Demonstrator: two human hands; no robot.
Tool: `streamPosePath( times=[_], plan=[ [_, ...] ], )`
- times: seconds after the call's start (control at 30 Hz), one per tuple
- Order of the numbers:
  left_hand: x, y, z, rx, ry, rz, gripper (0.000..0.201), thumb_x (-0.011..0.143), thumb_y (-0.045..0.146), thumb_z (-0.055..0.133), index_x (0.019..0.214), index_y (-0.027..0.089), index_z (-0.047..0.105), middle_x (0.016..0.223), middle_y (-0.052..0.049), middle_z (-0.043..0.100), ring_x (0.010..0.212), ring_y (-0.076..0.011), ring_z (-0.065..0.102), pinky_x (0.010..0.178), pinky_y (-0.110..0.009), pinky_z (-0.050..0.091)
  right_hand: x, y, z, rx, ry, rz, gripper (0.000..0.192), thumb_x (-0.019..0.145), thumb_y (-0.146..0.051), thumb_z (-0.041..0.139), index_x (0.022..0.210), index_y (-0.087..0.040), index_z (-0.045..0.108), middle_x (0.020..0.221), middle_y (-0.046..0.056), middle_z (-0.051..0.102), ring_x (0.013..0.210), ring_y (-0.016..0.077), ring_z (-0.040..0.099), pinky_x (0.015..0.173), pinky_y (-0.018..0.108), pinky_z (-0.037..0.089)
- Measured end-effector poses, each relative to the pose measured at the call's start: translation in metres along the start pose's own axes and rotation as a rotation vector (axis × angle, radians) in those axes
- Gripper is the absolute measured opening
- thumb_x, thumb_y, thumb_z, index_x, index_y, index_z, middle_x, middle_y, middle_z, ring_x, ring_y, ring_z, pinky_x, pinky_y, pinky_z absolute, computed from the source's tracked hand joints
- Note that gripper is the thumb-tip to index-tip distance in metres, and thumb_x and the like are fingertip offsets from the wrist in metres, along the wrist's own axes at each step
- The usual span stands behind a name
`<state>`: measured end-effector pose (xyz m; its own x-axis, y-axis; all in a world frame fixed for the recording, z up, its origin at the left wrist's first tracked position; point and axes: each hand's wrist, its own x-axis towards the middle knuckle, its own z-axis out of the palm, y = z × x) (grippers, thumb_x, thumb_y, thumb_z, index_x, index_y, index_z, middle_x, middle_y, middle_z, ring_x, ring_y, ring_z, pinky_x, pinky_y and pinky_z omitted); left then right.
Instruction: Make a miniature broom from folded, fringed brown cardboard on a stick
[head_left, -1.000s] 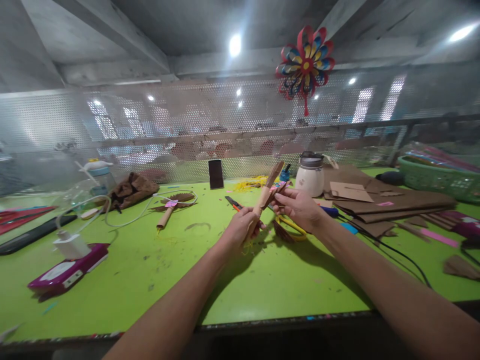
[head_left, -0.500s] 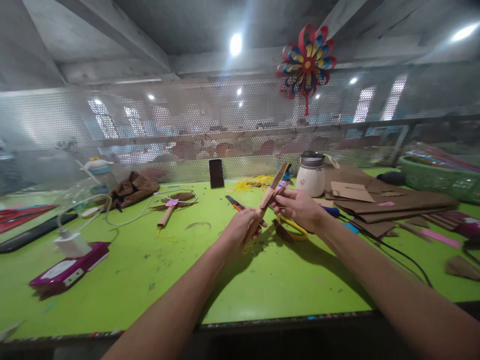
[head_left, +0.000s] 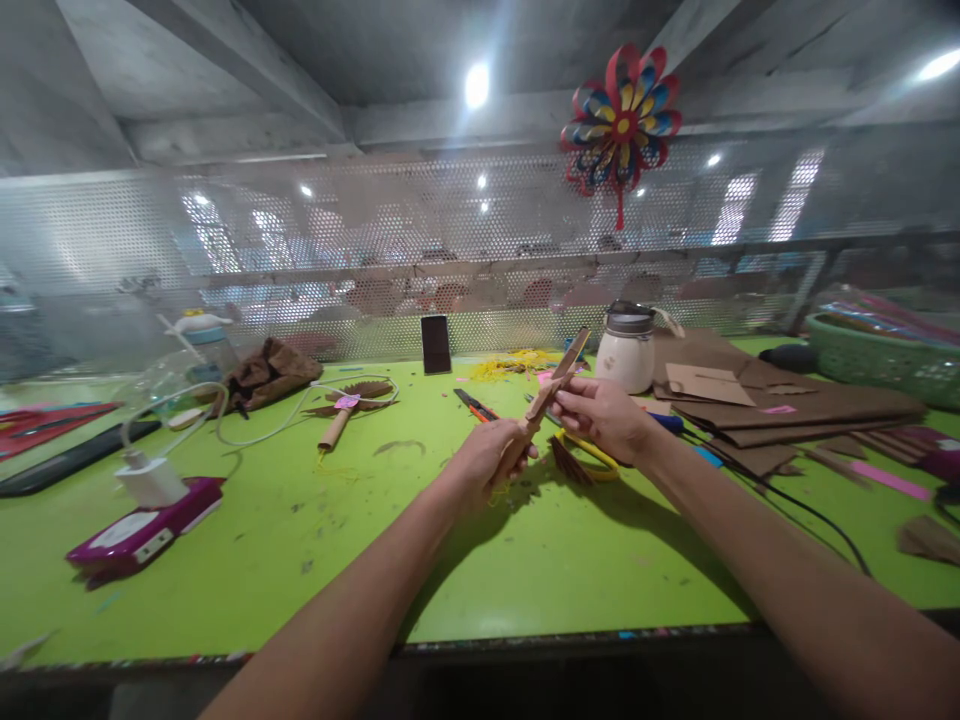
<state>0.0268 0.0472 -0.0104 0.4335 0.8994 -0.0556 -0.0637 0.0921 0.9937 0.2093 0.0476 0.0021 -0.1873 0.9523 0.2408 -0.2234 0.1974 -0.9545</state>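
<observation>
The left hand (head_left: 486,462) holds the lower end of a rolled brown paper stick (head_left: 551,394) in a closed grip; the right hand (head_left: 600,415) pinches its upper part, so the stick slants up to the right above the green desk (head_left: 300,520). Yellow-handled scissors (head_left: 592,455) lie just beyond the hands, and a white jar (head_left: 622,355) stands farther back.
</observation>
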Motion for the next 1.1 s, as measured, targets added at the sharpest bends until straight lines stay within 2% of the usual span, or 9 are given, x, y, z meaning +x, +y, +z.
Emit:
streamPosePath(
  times=[0.27,0.47,0.83,0.93,1.1],
  plan=[
    [0.0001,-0.0008,-0.0016,-0.006,-0.024,-0.001,0.019,0.074,0.028,0.052,0.080,0.012,0.061,0.070,-0.006,0.060,0.051,-0.0096,0.048,0.043,-0.021,0.034,-0.0016,-0.0021,0.0036,-0.057,-0.012,-0.026,0.023,0.070,-0.031,0.070,0.087,-0.015,0.065,0.063,-0.002,0.053,0.043,0.0039,0.033,0.043,0.024,0.015],
    [-0.0001,0.0001,0.0000,0.056,0.028,-0.010,0.018,0.072,0.028,0.052,0.073,0.012,0.061,0.068,-0.006,0.060,0.051,-0.0100,0.048,0.044,-0.022,0.035,-0.0004,-0.0011,0.0039,-0.099,-0.003,-0.033,0.024,0.069,-0.035,0.070,0.080,-0.015,0.063,0.060,-0.003,0.052,0.040,0.0029,0.030,0.040,0.022,0.014],
    [-0.0034,0.0038,0.0040,0.056,0.028,0.001,0.016,0.070,0.026,0.052,0.072,0.012,0.059,0.065,-0.007,0.059,0.049,-0.0103,0.046,0.044,-0.022,0.032,0.0012,0.0031,0.0027,-0.128,0.053,-0.047,0.035,0.070,-0.036,0.069,0.097,-0.014,0.064,0.053,-0.006,0.051,0.036,0.0022,0.028,0.038,0.022,0.011],
    [-0.0013,0.0030,0.0032,0.045,0.026,-0.023,0.021,0.073,0.032,0.052,0.067,0.013,0.058,0.064,-0.007,0.059,0.048,-0.0098,0.045,0.043,-0.022,0.032,0.0012,0.0027,0.0047,-0.129,0.072,-0.050,0.034,0.069,-0.037,0.069,0.094,-0.014,0.064,0.051,-0.006,0.051,0.035,0.0021,0.028,0.037,0.021,0.011],
    [0.0015,-0.0005,0.0010,0.083,0.028,-0.005,0.040,0.074,0.053,0.060,0.072,0.014,0.059,0.063,-0.006,0.057,0.046,-0.0084,0.044,0.042,-0.021,0.030,0.0010,0.0030,0.0075,-0.145,0.084,-0.058,0.031,0.068,-0.038,0.069,0.087,-0.014,0.063,0.051,-0.006,0.050,0.035,0.0020,0.028,0.037,0.021,0.011]
  ],
)
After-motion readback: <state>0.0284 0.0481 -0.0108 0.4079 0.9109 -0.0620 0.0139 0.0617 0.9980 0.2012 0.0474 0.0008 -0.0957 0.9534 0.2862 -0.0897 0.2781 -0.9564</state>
